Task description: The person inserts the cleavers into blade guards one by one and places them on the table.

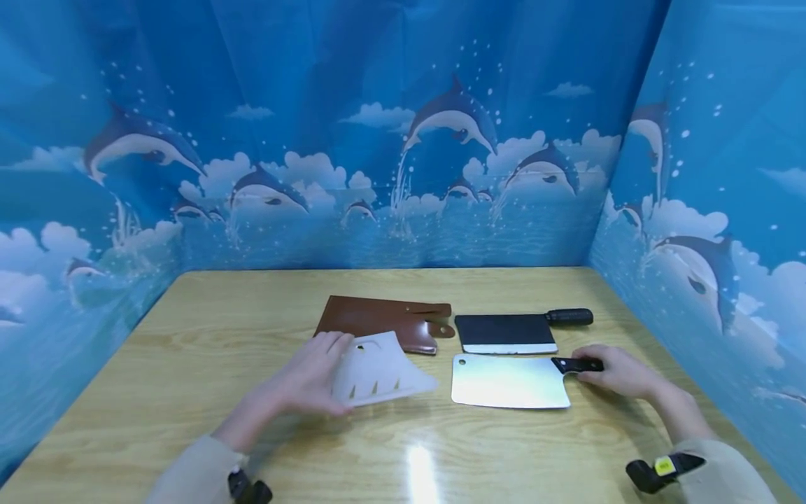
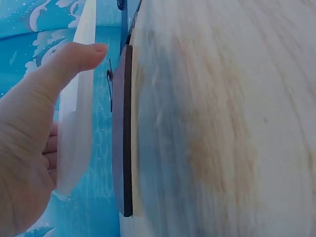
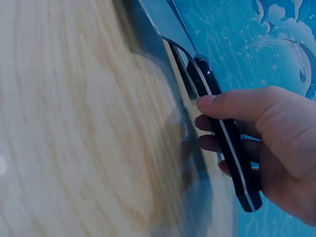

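My left hand (image 1: pixel 311 374) holds a translucent white plastic blade cover (image 1: pixel 380 371) by its left end, above the table. In the left wrist view the thumb lies along the near side of the cover (image 2: pixel 76 123), with the fingers behind it. On the right, my right hand (image 1: pixel 620 372) grips the black handle (image 3: pixel 231 143) of a shiny cleaver (image 1: pixel 508 381), its blade pointing left. Right wrist view: the thumb and fingers are around that handle. Whether the blade touches the table is hard to tell.
Behind the white cover lies a brown leather sheath (image 1: pixel 368 318) with a strap. A second, black-bladed cleaver (image 1: pixel 504 332) lies just behind the shiny one, its handle to the right. Dolphin-print curtains (image 1: pixel 378 140) border the wooden table (image 1: pixel 208 350) at the back and sides.
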A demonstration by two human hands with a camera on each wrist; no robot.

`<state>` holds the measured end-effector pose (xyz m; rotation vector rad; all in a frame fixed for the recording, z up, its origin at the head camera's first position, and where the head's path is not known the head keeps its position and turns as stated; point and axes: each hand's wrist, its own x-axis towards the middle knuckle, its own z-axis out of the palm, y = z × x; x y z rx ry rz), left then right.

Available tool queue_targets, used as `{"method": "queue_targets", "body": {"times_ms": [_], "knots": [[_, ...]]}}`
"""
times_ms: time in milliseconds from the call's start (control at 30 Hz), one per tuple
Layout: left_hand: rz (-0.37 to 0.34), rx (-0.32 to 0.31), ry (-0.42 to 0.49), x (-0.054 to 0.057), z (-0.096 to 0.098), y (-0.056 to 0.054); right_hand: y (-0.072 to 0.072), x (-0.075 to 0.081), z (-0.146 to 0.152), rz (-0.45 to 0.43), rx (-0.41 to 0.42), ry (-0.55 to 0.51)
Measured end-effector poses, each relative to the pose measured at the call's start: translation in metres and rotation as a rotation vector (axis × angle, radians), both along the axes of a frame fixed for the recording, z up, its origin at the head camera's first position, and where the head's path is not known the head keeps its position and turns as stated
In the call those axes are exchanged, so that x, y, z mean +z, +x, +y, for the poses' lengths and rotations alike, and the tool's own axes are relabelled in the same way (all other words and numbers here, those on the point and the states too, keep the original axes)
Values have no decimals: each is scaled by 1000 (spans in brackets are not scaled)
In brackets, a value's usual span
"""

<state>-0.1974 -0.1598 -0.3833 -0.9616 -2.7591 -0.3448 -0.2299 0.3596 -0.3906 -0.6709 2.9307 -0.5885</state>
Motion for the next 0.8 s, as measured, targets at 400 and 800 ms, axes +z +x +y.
{"method": "queue_targets", "body": {"times_ms": [400, 800], "knots": [[131, -13, -79, 2, 4, -2, 2, 23, -32, 246, -49, -57], [206, -50, -89, 2, 8, -4, 1, 27, -55, 379, -3, -58]]}}
